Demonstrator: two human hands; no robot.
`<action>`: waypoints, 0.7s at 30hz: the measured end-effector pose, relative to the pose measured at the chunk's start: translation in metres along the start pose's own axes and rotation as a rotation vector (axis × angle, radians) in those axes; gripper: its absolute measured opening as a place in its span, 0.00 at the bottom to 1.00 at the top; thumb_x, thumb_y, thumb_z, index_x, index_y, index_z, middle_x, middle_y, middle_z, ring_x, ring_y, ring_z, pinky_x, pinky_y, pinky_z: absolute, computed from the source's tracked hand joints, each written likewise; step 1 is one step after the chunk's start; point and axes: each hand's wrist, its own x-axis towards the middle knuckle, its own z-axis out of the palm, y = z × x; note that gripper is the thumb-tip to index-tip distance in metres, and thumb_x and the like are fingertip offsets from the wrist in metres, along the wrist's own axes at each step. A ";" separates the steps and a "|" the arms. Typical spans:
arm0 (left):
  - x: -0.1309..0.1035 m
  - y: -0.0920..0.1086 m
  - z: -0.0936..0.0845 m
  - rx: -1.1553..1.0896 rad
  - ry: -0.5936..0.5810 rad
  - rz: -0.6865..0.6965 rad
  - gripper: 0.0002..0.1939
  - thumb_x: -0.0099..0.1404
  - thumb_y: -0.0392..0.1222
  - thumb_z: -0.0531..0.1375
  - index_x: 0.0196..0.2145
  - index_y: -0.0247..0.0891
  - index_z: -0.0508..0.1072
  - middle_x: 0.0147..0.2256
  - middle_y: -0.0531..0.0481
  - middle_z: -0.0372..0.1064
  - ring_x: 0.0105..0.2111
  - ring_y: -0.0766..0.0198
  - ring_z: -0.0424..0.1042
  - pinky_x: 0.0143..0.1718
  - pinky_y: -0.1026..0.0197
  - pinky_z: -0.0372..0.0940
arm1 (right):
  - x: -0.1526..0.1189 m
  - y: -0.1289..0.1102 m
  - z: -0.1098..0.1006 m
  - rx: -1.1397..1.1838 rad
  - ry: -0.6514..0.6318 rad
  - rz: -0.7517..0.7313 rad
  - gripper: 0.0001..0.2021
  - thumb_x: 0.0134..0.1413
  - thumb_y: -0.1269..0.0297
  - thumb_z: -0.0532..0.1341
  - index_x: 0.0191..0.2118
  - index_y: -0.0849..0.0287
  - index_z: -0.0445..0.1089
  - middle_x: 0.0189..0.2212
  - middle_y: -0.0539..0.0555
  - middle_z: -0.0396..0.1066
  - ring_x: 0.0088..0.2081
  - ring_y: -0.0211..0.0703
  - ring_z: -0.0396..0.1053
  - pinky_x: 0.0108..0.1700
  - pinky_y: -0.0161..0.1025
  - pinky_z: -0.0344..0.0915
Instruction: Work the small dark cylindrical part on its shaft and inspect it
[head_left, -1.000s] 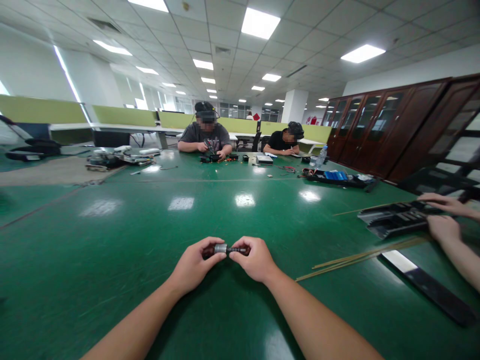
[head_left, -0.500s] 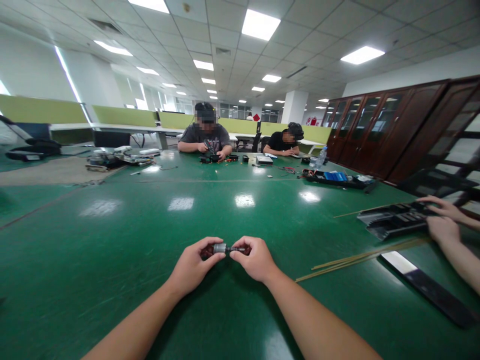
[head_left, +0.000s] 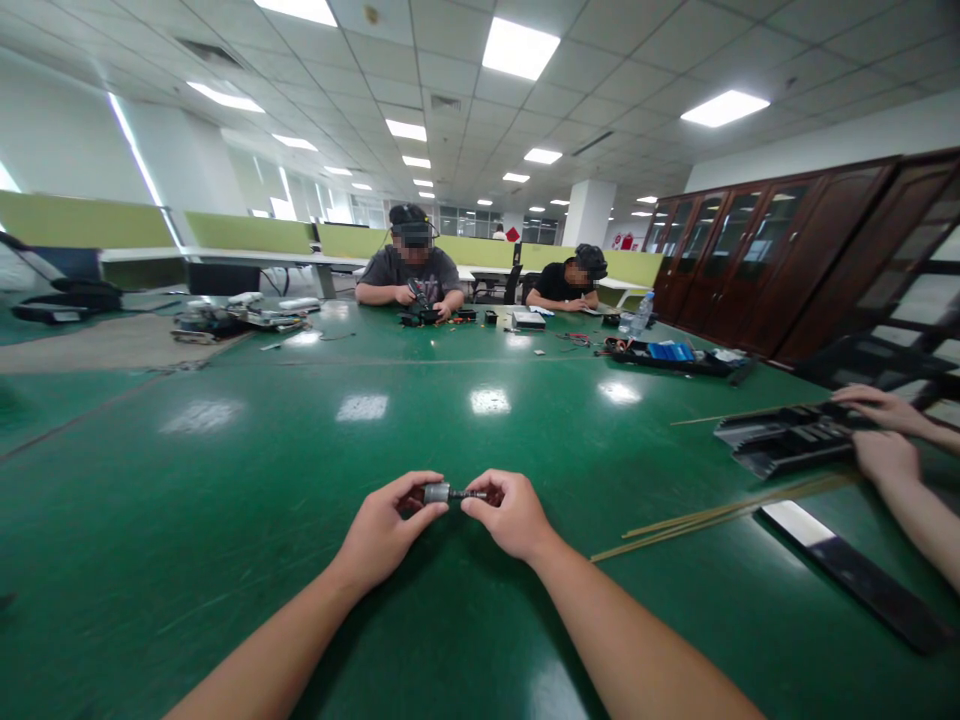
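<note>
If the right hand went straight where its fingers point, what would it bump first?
Probably the silver cylinder in the left hand, or that hand's thumb; depth is hard to judge.

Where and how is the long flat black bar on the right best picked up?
Probably mid-length on the black bar, from above and its near side, fingers on both long edges: it lies flat, is narrow across, and the co-worker's forearm is beyond it.
</note>
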 end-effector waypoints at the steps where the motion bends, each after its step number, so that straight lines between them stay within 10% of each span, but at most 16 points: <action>1: 0.000 0.000 0.000 0.003 0.004 0.001 0.17 0.63 0.48 0.64 0.49 0.45 0.73 0.44 0.51 0.74 0.42 0.59 0.74 0.48 0.56 0.68 | 0.000 0.000 0.000 0.005 -0.001 0.000 0.06 0.49 0.64 0.66 0.33 0.61 0.75 0.24 0.49 0.71 0.25 0.35 0.63 0.27 0.31 0.58; 21: 0.001 -0.002 0.000 -0.011 0.031 -0.012 0.17 0.64 0.48 0.63 0.50 0.45 0.72 0.46 0.51 0.73 0.42 0.59 0.73 0.48 0.57 0.68 | 0.004 0.010 -0.002 0.108 0.027 0.049 0.07 0.47 0.64 0.66 0.32 0.61 0.74 0.24 0.50 0.71 0.26 0.37 0.64 0.28 0.33 0.59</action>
